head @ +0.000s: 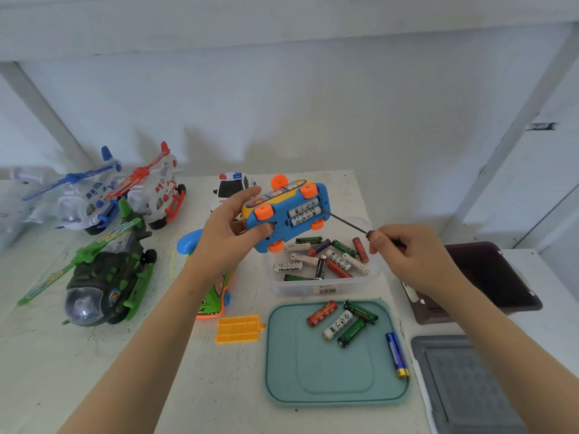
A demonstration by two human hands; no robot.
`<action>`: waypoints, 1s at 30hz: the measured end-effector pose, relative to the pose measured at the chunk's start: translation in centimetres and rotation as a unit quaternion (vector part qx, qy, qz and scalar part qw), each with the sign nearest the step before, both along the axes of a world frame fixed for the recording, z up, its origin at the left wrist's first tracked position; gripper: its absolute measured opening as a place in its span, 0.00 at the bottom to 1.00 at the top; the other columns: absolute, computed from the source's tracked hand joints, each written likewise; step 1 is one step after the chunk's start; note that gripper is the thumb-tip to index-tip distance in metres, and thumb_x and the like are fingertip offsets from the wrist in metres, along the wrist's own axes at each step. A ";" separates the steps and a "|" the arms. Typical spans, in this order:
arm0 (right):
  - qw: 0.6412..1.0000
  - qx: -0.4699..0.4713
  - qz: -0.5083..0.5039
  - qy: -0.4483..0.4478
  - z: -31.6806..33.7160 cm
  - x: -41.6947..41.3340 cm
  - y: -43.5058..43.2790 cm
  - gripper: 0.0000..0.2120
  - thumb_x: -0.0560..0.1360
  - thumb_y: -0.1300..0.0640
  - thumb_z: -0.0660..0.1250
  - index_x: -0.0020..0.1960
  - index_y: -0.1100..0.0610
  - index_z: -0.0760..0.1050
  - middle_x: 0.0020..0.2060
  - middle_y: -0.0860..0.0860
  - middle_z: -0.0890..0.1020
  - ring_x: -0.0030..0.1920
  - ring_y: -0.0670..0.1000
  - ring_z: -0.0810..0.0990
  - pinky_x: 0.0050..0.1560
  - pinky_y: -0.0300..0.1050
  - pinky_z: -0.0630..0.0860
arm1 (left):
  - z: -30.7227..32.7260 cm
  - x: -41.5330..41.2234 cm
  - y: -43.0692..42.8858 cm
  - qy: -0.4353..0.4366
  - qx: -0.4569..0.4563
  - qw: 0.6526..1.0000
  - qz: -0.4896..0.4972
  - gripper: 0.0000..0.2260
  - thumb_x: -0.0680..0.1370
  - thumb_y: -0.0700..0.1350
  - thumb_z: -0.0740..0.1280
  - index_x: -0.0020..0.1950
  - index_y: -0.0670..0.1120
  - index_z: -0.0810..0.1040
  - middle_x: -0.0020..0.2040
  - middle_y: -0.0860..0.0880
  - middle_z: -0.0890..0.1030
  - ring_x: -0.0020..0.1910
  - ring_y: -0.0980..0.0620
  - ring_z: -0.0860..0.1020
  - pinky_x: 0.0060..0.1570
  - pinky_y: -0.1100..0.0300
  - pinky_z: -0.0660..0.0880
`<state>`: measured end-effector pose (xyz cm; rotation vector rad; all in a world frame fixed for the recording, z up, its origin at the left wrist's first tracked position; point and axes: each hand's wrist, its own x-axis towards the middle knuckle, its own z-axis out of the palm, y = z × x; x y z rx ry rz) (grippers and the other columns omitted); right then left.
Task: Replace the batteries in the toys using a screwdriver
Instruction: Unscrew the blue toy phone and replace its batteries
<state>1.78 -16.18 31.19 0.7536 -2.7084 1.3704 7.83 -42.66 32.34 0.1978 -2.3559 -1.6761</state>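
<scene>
My left hand (233,228) grips a blue and yellow toy car (283,214) with orange wheels, held up with its underside toward me. Its battery bay is uncovered and two white batteries (303,212) lie in it. My right hand (413,255) pinches a thin screwdriver (346,221) whose tip touches the right end of the bay. A clear tub (326,288) of several loose batteries sits below the car. More batteries (343,322) lie on a teal lid (282,371). A yellow battery cover (238,328) lies on the table.
Three toy helicopters stand at the left: blue (84,198), red (156,191) and green (103,274). A police car (232,186) is behind my left hand, a green toy phone (213,296) under my wrist. A dark bin (488,277) and grey lid (470,386) sit right.
</scene>
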 end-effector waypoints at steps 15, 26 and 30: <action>0.998 0.034 0.048 0.022 -0.5 0.5 -1.5 0.16 0.79 0.55 0.62 0.39 0.64 0.79 0.27 0.58 0.76 0.27 0.45 0.68 0.30 0.37 0.64 | -0.2 -0.3 1.6 0.048 -0.048 0.998 0.013 0.22 0.77 0.37 0.69 0.59 0.64 0.74 0.55 0.59 0.80 0.59 0.53 0.80 0.59 0.56 0.77; 1.000 0.018 0.009 0.017 -1.3 3.0 -4.7 0.14 0.81 0.52 0.57 0.41 0.57 0.73 0.26 0.46 0.71 0.30 0.41 0.72 0.32 0.34 0.66 | -0.8 0.1 3.0 0.079 -0.057 0.990 0.105 0.22 0.77 0.40 0.70 0.65 0.61 0.72 0.54 0.60 0.80 0.57 0.56 0.80 0.60 0.55 0.78; 1.000 0.004 -0.021 0.007 -1.7 4.0 -6.0 0.13 0.82 0.53 0.56 0.40 0.57 0.69 0.28 0.46 0.70 0.32 0.43 0.70 0.32 0.34 0.64 | -1.2 0.2 3.6 0.085 -0.074 0.983 0.148 0.22 0.74 0.52 0.68 0.68 0.58 0.74 0.56 0.55 0.82 0.57 0.54 0.80 0.58 0.51 0.78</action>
